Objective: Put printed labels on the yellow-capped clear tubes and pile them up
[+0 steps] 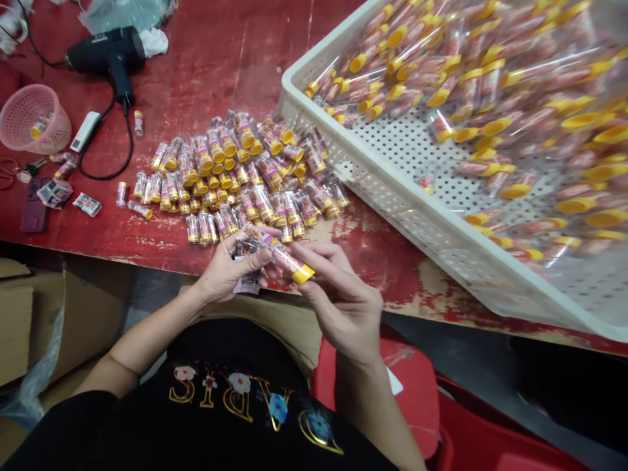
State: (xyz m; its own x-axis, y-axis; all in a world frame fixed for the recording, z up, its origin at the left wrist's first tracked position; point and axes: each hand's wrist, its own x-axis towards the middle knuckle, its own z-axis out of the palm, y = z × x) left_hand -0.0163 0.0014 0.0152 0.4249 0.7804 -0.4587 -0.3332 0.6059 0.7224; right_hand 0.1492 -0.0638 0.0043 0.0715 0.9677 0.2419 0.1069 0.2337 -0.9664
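My left hand [230, 267] and my right hand [338, 294] meet at the near edge of the red table [206, 59]. Together they hold a clear tube with a yellow cap [290, 261], the cap pointing right. My left hand also pinches a small printed label or wrapper [248, 281] under the tube. Just beyond my fingers lies a heap of several capped tubes [235, 173]. Both hands are closed round what they hold.
A white perforated crate [392, 170] full of yellow-capped tubes fills the right side. A black heat gun [105, 52] with its cord, a pink basket [32, 118], loose labels [87, 204] and a phone [34, 212] lie at left. A red stool [417, 386] stands below.
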